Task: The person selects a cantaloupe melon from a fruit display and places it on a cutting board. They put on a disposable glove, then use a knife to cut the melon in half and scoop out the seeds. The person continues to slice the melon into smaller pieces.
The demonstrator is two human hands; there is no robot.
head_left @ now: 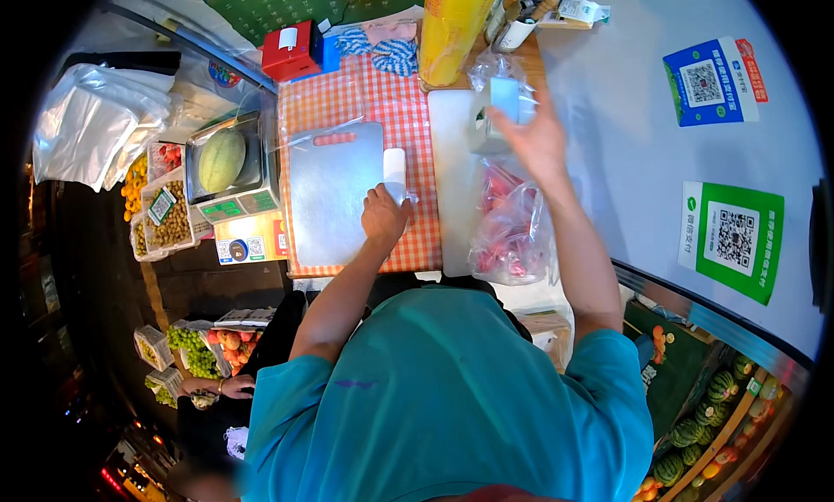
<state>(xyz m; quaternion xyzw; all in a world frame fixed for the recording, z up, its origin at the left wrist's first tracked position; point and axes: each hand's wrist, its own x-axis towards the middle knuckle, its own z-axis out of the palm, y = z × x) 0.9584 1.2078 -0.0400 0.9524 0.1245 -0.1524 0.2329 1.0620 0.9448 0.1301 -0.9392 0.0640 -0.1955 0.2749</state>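
My left hand (384, 214) has its thumb and fingers about the near end of a white, flat rectangular object (394, 162), perhaps a phone. That object lies at the right edge of a grey cutting board (335, 202) with a handle slot. My right hand (535, 140), slightly blurred, has thumb and fingers spread around a small pale box (485, 133) with a light blue top part (505, 98); contact is unclear. Below it, a clear plastic bag (511, 235) with red contents lies over a white cutting board (453, 189).
A melon (222, 161) sits on a weighing scale (241, 205) at left. Behind the boards stand a red printer (287, 55), a yellow film roll (456, 32) and a knife holder (515, 36). Code signs (733, 241) lie on the right counter. Another person's hand (238, 386) shows lower left.
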